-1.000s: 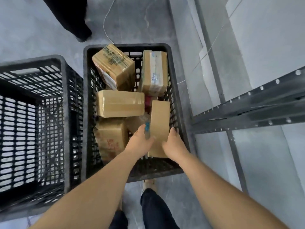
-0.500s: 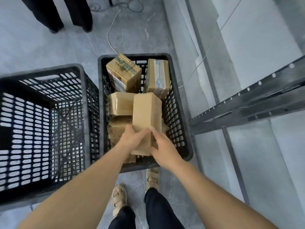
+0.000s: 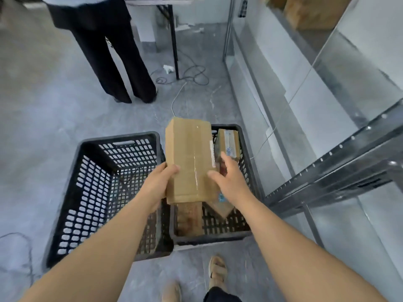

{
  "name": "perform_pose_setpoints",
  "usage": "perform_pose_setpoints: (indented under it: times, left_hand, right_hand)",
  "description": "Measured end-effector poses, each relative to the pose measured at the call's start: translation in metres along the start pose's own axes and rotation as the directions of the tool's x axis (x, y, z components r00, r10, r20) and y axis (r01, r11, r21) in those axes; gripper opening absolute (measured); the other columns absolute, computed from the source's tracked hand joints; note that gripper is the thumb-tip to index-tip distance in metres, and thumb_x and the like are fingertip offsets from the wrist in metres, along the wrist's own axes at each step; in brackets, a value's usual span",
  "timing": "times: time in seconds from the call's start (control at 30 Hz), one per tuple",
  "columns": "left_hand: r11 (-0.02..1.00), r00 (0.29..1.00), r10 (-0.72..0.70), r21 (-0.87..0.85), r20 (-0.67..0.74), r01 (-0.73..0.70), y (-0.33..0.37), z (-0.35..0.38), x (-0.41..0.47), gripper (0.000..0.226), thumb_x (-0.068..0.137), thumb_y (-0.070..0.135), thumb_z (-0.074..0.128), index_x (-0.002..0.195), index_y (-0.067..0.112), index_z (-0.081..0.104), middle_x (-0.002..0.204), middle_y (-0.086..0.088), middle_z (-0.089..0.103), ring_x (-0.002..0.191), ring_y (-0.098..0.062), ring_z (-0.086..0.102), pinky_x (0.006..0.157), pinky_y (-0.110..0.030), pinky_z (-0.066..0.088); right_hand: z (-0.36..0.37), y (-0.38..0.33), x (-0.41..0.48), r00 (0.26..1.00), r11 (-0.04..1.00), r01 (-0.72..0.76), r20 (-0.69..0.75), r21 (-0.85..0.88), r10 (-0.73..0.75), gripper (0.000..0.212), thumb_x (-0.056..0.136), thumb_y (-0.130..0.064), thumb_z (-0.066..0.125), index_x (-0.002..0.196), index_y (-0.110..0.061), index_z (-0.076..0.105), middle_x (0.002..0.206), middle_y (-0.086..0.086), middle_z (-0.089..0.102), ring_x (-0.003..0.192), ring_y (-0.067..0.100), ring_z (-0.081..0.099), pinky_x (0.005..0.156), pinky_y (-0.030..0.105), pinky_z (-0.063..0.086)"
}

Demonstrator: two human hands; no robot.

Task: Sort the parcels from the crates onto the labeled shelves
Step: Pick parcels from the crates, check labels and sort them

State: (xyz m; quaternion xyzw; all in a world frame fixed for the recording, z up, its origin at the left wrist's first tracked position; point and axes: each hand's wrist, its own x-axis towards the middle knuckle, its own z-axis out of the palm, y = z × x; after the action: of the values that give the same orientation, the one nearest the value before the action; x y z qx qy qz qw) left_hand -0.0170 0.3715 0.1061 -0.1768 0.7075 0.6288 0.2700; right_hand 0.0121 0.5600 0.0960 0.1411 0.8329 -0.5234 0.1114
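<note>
Floor point(image 3: 54, 110): grey concrete, carries everything in view. Shelf rack point(image 3: 340, 171): grey perforated metal, along floor's right edge; upper shelf far right has brown cartons point(image 3: 309, 12), count unclear.

Crates: 2, black plastic lattice, side by side, touching, near floor's bottom edge.
- Left crate point(image 3: 104, 192): nothing visible inside.
- Right crate point(image 3: 246, 214): at least 3 parcels showing. One at far end point(image 3: 227, 142), taped, pale label with blue print, text too blurred to read. One at near left point(image 3: 189, 219), reddish print, unreadable. One at near right point(image 3: 220, 209), tilted, small blue sticker. More may be hidden under the held box.

Held parcel point(image 3: 189, 158): plain brown carton, clear tape down the middle, narrow white label strip on right edge, unreadable. Raised above the right crate's left side, long axis pointing away from the person.

Left hand point(image 3: 157, 184): grip clamped on the parcel's near left edge, thumb on top face.
Right hand point(image 3: 231, 177): fingers spread, thumb on or just over the parcel's near right top face; contact uncertain, cannot tell if gripping.

Second person point(image 3: 113, 51): dark trousers, standing toward floor's top edge, beside a desk leg point(image 3: 174, 40). Cables point(image 3: 192, 75) loose on floor there.

Own feet: 2 tan sandals point(image 3: 217, 273) at floor's bottom edge.
</note>
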Motion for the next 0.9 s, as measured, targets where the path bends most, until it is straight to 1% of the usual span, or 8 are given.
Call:
perform_pose_setpoints:
  times: [0.1, 0.2, 0.3, 0.43, 0.57, 0.63, 0.77, 0.9]
  left_hand:
    - [0.989, 0.999, 0.036, -0.142, 0.019, -0.033, 0.008, -0.017, -0.015, 0.025, 0.095, 0.027, 0.049, 0.113, 0.013, 0.058, 0.114, -0.011, 0.065, 0.105, -0.028, 0.060, 0.087, -0.045, 0.050]
    - [0.980, 0.998, 0.063, -0.191, 0.012, -0.060, 0.016, -0.029, -0.024, 0.024, 0.094, 0.029, 0.046, 0.108, 0.017, 0.062, 0.111, -0.009, 0.067, 0.107, -0.028, 0.061, 0.095, -0.050, 0.047]
    - [0.989, 0.987, 0.137, -0.054, -0.080, -0.141, 0.023, -0.038, -0.023, 0.043, 0.087, 0.042, 0.054, 0.125, 0.021, 0.055, 0.121, 0.000, 0.064, 0.107, -0.020, 0.060, 0.096, -0.043, 0.046]
    - [0.962, 0.964, 0.251, 0.132, -0.086, -0.239, 0.031, -0.035, -0.022, 0.071, 0.090, 0.039, 0.061, 0.148, 0.026, 0.022, 0.132, 0.003, 0.050, 0.115, -0.018, 0.051, 0.094, -0.035, 0.040]
    - [0.961, 0.974, 0.215, 0.194, -0.076, -0.197, 0.039, -0.031, -0.019, 0.120, 0.047, 0.077, 0.073, 0.146, 0.035, 0.018, 0.141, -0.003, 0.039, 0.126, -0.025, 0.044, 0.104, -0.049, 0.039]
    - [0.970, 0.981, 0.177, 0.184, -0.084, -0.160, 0.039, -0.036, -0.017, 0.132, 0.035, 0.083, 0.072, 0.146, 0.038, 0.017, 0.146, -0.002, 0.037, 0.129, -0.026, 0.042, 0.105, -0.054, 0.038]
    - [0.975, 0.977, 0.211, -0.077, 0.008, -0.210, 0.038, -0.047, -0.020, 0.078, 0.071, 0.048, 0.074, 0.138, 0.029, 0.037, 0.129, 0.002, 0.057, 0.112, -0.020, 0.058, 0.098, -0.052, 0.045]
    - [0.913, 0.968, 0.223, -0.374, 0.117, -0.165, 0.039, -0.055, -0.028, 0.052, 0.076, 0.040, 0.066, 0.122, 0.021, 0.055, 0.118, -0.011, 0.065, 0.102, -0.028, 0.063, 0.085, -0.045, 0.051]
  right_hand:
    - [0.000, -0.017, 0.000, 0.986, 0.964, -0.118, 0.146, 0.240, 0.084, 0.087, 0.080, -0.041, 0.067, 0.153, -0.023, 0.023, 0.151, 0.000, 0.038, 0.133, 0.019, 0.043, 0.110, 0.046, 0.037]
    - [0.004, -0.034, -0.001, 0.970, 0.935, -0.119, 0.239, 0.333, 0.038, 0.060, 0.085, -0.023, 0.067, 0.141, -0.020, 0.044, 0.123, 0.001, 0.063, 0.106, 0.015, 0.062, 0.086, 0.031, 0.051]
    - [0.012, -0.048, -0.002, 0.985, 0.957, -0.033, 0.170, 0.288, -0.017, 0.043, 0.082, -0.023, 0.070, 0.123, -0.031, 0.057, 0.112, -0.002, 0.067, 0.100, 0.017, 0.065, 0.088, 0.039, 0.055]
    - [0.021, -0.064, 0.000, 0.994, 0.992, 0.105, 0.036, 0.070, -0.108, 0.051, 0.077, -0.034, 0.073, 0.123, -0.038, 0.050, 0.115, -0.008, 0.063, 0.103, 0.013, 0.061, 0.092, 0.042, 0.053]
    - [0.025, -0.077, 0.001, 0.980, 0.974, 0.201, 0.031, -0.105, -0.199, 0.079, 0.074, -0.041, 0.076, 0.142, -0.032, 0.037, 0.138, -0.006, 0.046, 0.122, 0.013, 0.045, 0.098, 0.034, 0.045]
    - [0.024, -0.085, -0.003, 0.959, 0.960, 0.265, 0.123, -0.093, -0.254, 0.077, 0.080, -0.034, 0.074, 0.145, -0.030, 0.033, 0.135, -0.009, 0.044, 0.119, 0.011, 0.044, 0.087, 0.021, 0.042]
    - [0.020, -0.098, -0.006, 0.954, 0.959, 0.220, 0.165, 0.179, -0.249, 0.034, 0.097, -0.024, 0.053, 0.131, -0.029, 0.052, 0.123, -0.010, 0.058, 0.112, 0.011, 0.057, 0.090, 0.027, 0.051]
    - [0.017, -0.099, -0.001, 0.988, 0.984, 0.147, 0.034, 0.099, -0.151, 0.039, 0.101, -0.021, 0.046, 0.139, -0.020, 0.051, 0.134, 0.003, 0.058, 0.123, 0.020, 0.053, 0.101, 0.030, 0.043]
